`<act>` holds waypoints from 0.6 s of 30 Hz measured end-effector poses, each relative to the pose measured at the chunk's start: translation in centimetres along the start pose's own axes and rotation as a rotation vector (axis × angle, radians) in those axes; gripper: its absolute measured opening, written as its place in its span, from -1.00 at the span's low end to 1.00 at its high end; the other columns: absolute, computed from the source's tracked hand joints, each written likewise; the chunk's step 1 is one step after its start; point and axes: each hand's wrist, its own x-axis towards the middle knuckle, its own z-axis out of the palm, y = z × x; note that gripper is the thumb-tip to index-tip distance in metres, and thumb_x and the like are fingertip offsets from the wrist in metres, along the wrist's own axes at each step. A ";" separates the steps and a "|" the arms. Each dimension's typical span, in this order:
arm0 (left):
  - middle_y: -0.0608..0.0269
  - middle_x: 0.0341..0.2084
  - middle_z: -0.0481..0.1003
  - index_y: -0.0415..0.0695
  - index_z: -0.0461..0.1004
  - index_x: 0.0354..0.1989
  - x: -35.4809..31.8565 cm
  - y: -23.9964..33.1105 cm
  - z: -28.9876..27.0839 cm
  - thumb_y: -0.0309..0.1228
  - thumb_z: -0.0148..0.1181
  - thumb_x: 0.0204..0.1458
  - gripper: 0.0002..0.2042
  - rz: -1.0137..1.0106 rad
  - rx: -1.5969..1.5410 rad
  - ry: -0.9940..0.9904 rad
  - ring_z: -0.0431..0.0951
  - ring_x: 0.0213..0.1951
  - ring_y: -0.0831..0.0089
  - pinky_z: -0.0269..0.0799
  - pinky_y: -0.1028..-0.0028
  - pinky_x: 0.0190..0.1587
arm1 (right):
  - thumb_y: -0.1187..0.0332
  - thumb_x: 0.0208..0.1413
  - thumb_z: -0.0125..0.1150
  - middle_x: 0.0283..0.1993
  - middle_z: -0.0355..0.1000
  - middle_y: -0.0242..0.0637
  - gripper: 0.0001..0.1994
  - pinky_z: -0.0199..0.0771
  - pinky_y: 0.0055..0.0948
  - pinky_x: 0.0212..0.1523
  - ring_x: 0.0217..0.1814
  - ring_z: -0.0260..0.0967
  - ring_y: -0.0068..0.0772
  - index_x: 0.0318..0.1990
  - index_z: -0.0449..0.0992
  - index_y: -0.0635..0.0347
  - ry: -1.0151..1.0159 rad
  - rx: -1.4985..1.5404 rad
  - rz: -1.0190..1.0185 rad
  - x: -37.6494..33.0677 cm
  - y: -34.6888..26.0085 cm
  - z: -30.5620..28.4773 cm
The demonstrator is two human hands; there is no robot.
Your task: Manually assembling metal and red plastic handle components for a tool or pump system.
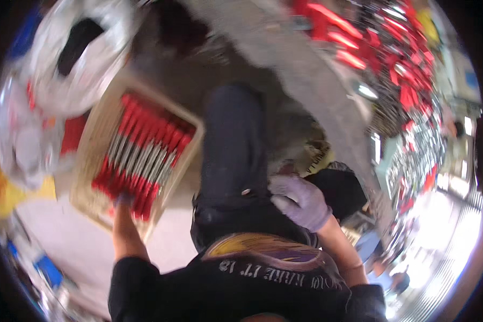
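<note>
A beige plastic crate (83, 155) at my left holds several rows of long tools (140, 155), red at both ends with silver metal middles; their exact kind is not clear. My left hand (124, 199) reaches over the crate's near side to the red ends. Its fingers are blurred and hidden there, so whether it grips a tool does not show. My right hand (301, 200), in a pale grey glove, hovers beside my right thigh with its fingers loosely stretched and nothing visible in them.
White plastic bags (99, 64) lie beyond the crate at far left, with a yellow sheet (21, 185) nearby. On the right, past a grey ledge (327, 102), spreads a large heap of red and metal tools (408, 80). Another person (394, 282) is at lower right.
</note>
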 end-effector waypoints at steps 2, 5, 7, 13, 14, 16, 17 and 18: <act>0.11 0.28 0.06 -0.06 0.09 0.29 -0.2 0.3 -0.4 0.05 -0.19 0.07 -0.35 -0.130 0.201 -0.098 0.04 0.29 0.17 -0.06 0.25 0.31 | 0.33 0.02 0.21 -0.24 0.49 -0.18 -0.69 0.48 -0.36 -0.19 -0.19 0.50 -0.26 -0.07 0.44 0.20 0.069 -0.029 -0.069 -0.5 0.1 -1.2; -0.01 0.34 -0.12 -0.11 0.07 0.30 -2.5 1.1 -0.8 -0.10 -0.04 0.03 -0.35 -0.329 0.532 -0.194 -0.12 0.36 0.14 -0.07 0.28 0.32 | 0.25 0.03 0.19 -0.28 0.49 -0.21 -0.69 0.48 -0.29 -0.23 -0.24 0.47 -0.14 -0.09 0.45 0.16 0.195 -0.237 -0.239 -2.0 1.0 -5.2; -0.12 0.21 0.16 -0.16 0.08 0.28 -0.1 6.4 -2.1 -0.07 0.02 0.04 -0.34 -0.442 0.560 -0.264 0.15 0.25 0.04 0.03 0.28 0.28 | 0.21 0.03 0.17 -0.28 0.48 -0.20 -0.68 0.47 -0.24 -0.25 -0.26 0.45 -0.09 -0.09 0.45 0.13 0.408 -0.563 -0.431 -3.9 2.4 -8.6; -0.03 0.28 0.06 -0.25 -0.02 0.30 13.6 14.2 -2.5 -0.17 -0.02 0.15 -0.37 0.403 1.228 -0.094 0.06 0.30 0.18 -0.07 0.36 0.32 | 0.22 0.08 0.11 -0.33 0.52 -0.11 -0.76 0.45 -0.30 -0.22 -0.23 0.50 -0.18 -0.21 0.54 0.16 1.194 -0.552 0.396 -13.8 14.1 -23.7; -0.03 0.28 0.06 -0.25 -0.02 0.30 12.3 21.4 -0.4 -0.17 -0.02 0.15 -0.37 0.450 1.194 -0.098 0.06 0.30 0.18 -0.07 0.36 0.32 | 0.22 0.08 0.09 -0.29 0.52 -0.11 -0.77 0.44 -0.26 -0.21 -0.22 0.49 -0.14 -0.19 0.52 0.13 1.168 -0.670 0.636 -16.4 17.1 -25.9; 0.00 0.24 0.14 -0.25 0.09 0.26 13.0 41.5 -1.0 -0.29 0.02 0.13 -0.45 0.286 0.216 -0.005 0.17 0.24 0.17 0.03 0.33 0.28 | 0.25 0.07 0.05 -0.20 0.50 -0.11 -0.77 0.43 -0.18 -0.18 -0.18 0.47 -0.05 -0.15 0.48 0.07 1.001 -0.812 1.026 -22.3 26.9 -30.2; 0.00 0.21 0.18 -0.25 0.14 0.24 11.8 47.1 -1.9 -0.35 0.06 0.11 -0.48 0.243 0.023 0.005 0.21 0.22 0.17 0.08 0.32 0.26 | 0.27 0.07 0.03 -0.15 0.48 -0.11 -0.77 0.42 -0.15 -0.15 -0.15 0.45 0.00 -0.13 0.46 0.04 0.864 -0.871 1.129 -23.3 31.6 -32.2; 0.02 0.16 0.24 -0.25 0.20 0.19 11.5 49.4 -1.6 -0.41 0.09 0.09 -0.52 0.412 -0.056 0.038 0.26 0.17 0.19 0.14 0.33 0.23 | 0.28 0.03 0.04 -0.12 0.46 -0.09 -0.76 0.41 -0.14 -0.12 -0.11 0.43 0.02 -0.13 0.45 0.04 0.882 -0.861 1.067 -22.8 32.3 -32.7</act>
